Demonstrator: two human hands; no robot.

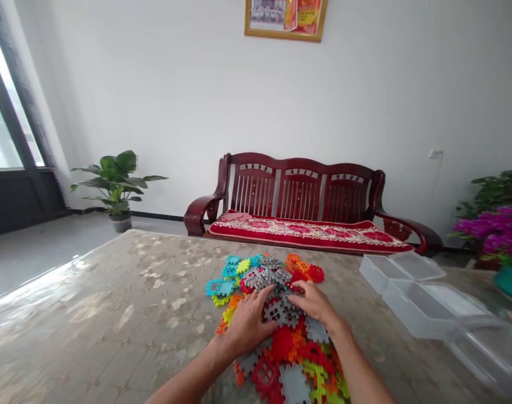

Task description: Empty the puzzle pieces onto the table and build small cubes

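The pile of toothed plastic tiles point(281, 336) lay on the table, toward the near edge at six o'clock. It was a loose heap of red, orange, green, blue and grey pieces, overlapping and partly hooked into each other. On its top, between the two hands, sat a grey tile point(276, 312) with square holes.

The left hand point(247, 328) rested on the heap at nine o'clock of that tile. Its fingers were spread and lay almost flat on the pieces, gripping nothing that I could see. The right hand point(314, 306) came in from three o'clock with its fingers bent down onto the grey pieces. The view did not show whether they pinched a tile or only pressed on it.

In my judgement the teeth would snag. A piece would be best taken by two opposite edges and lifted straight up, with the flat hand holding its neighbours down. A sideways pull would likely drag several tiles along and scatter the heap.

The table point(113, 314) had a glossy, stone-patterned top. At three o'clock of the pile, well apart from it, stood a row of clear plastic boxes point(416, 292) with nothing visible inside.

Beyond the table at twelve o'clock was a dark wooden bench point(300, 188) with a red flowered cushion point(306, 231), and a framed picture point(285, 19) hung above it. A potted green plant point(117, 182) stood on the floor at ten o'clock, and purple flowers point(498, 230) showed at two o'clock.
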